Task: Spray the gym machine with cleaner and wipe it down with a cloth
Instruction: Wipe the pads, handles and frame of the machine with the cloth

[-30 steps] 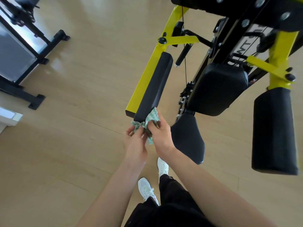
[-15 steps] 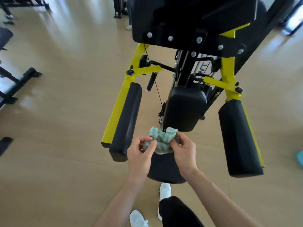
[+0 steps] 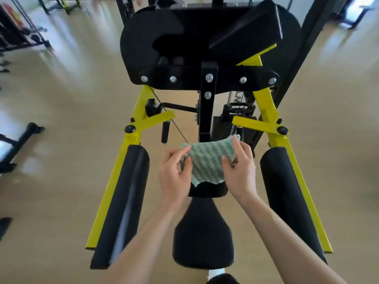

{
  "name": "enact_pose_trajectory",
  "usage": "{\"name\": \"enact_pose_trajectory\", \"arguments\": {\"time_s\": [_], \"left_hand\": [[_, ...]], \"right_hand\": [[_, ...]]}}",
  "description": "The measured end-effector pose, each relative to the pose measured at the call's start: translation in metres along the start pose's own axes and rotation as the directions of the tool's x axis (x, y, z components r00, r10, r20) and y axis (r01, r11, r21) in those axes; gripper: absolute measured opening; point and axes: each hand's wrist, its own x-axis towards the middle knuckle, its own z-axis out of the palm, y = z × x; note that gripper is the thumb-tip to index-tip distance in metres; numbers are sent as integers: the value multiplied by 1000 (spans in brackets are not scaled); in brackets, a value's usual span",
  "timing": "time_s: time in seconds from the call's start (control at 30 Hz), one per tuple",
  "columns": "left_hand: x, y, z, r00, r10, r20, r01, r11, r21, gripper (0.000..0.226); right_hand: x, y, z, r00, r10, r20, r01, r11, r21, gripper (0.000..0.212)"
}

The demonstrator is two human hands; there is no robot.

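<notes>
A green-and-white patterned cloth (image 3: 207,160) is stretched flat between both hands, above the machine's small black back pad (image 3: 208,190). My left hand (image 3: 174,173) pinches its left edge and my right hand (image 3: 240,171) pinches its right edge. The gym machine has a yellow frame (image 3: 131,140) with a long black arm pad on the left (image 3: 125,201) and another on the right (image 3: 287,193). Its black seat (image 3: 203,236) lies below my hands, and a big black top pad (image 3: 205,44) looms above. No spray bottle is in view.
Smooth tan floor (image 3: 67,140) surrounds the machine. Black frames of other equipment (image 3: 18,140) stand at the left edge and in the far background. My white shoe (image 3: 216,272) shows just under the seat.
The cloth left the end of the left arm pad and came to the centre. It was bunched between my hands, and now it is spread flat. The view has tilted up toward the top pad.
</notes>
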Motion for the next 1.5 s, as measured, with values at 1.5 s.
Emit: {"name": "enact_pose_trajectory", "arguments": {"time_s": [1.5], "left_hand": [[-11,-85,34,955,-172,243,103,957,273,56]], "right_hand": [[5,27,72,742,-487,461,670,517,-532,67]]}}
